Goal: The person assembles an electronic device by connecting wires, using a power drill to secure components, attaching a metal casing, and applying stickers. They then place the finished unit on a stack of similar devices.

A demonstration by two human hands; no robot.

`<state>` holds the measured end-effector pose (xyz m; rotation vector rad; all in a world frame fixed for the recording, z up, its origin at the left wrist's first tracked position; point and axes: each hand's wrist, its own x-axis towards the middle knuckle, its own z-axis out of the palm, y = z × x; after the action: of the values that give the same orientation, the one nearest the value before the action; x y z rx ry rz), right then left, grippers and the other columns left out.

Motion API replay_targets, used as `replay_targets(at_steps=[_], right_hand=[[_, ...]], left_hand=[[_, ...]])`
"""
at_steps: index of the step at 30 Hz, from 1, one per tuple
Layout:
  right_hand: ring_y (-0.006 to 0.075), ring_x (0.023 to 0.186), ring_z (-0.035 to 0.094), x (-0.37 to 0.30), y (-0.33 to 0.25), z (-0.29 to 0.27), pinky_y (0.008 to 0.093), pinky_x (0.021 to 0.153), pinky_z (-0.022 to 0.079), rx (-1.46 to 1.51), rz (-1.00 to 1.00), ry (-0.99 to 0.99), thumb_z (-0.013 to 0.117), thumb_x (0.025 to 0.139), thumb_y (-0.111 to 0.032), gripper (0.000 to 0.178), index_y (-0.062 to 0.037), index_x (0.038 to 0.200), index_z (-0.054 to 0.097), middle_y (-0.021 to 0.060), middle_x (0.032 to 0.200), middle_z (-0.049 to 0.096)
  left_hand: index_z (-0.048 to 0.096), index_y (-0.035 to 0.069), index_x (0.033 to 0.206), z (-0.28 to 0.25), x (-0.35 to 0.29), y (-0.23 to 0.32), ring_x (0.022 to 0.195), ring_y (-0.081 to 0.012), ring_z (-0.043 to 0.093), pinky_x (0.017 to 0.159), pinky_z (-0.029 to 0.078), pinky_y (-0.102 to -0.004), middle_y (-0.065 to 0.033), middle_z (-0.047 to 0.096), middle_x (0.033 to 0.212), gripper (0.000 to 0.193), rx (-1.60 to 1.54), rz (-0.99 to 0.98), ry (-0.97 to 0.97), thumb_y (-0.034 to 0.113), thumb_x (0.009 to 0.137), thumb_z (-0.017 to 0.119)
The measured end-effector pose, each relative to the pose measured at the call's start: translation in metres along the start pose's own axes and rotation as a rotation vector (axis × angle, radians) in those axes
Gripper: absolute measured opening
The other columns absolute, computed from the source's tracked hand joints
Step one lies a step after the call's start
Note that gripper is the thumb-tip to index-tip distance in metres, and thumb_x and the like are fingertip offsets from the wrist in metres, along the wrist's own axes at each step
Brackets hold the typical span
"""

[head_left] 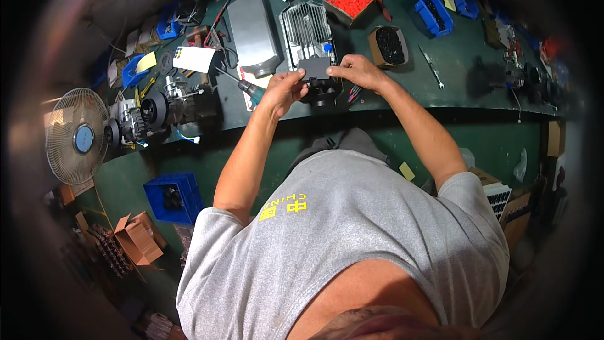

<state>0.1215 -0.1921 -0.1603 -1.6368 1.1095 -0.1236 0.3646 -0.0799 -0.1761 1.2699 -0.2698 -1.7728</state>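
Observation:
A small dark grey rectangular plate is held level between my two hands. My left hand pinches its left edge with thumb and fingers. On the right edge, the thumb and fingers of my right hand close on it. Behind and partly under the plate lies a finned metal motor housing, with a small blue part near its right side. The black round end of the unit shows below the plate. Whether the plate touches the housing, I cannot tell.
A grey metal cover lies left of the housing, with a green-black power screwdriver nearby. Boxes of red pieces and black screws stand right, before a wrench. Motor units and a fan stand far left.

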Motion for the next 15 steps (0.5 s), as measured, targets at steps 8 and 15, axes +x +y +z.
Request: replay_targets(at_steps=[8,15], right_hand=[[0.0097,0.072,0.055,0.013,0.022,0.009,0.0271,0.063,0.045,0.112,0.035,-0.026,0.083,0.080,-0.041,0.039,-0.0050,0.081,0.067,-0.0007,0.076,0.061],[0.0080,0.072,0.054,0.020,0.033,0.011,0.0260,0.064,0.043,0.192,0.119,-0.062,0.083,0.080,-0.038,0.035,-0.0066,0.085,0.069,-0.0020,0.078,0.062]], left_hand=[[0.066,0.007,0.090,-0.007,0.018,-0.033,0.067,-0.0109,0.060,0.063,0.055,-0.0257,-0.0006,0.063,0.078,0.025,0.136,0.052,0.157,0.028,0.089,0.080],[0.065,0.008,0.087,-0.005,0.023,-0.033,0.061,-0.0100,0.057,0.058,0.051,-0.0254,0.0011,0.060,0.072,0.025,0.219,0.085,0.194,0.027,0.087,0.081]])
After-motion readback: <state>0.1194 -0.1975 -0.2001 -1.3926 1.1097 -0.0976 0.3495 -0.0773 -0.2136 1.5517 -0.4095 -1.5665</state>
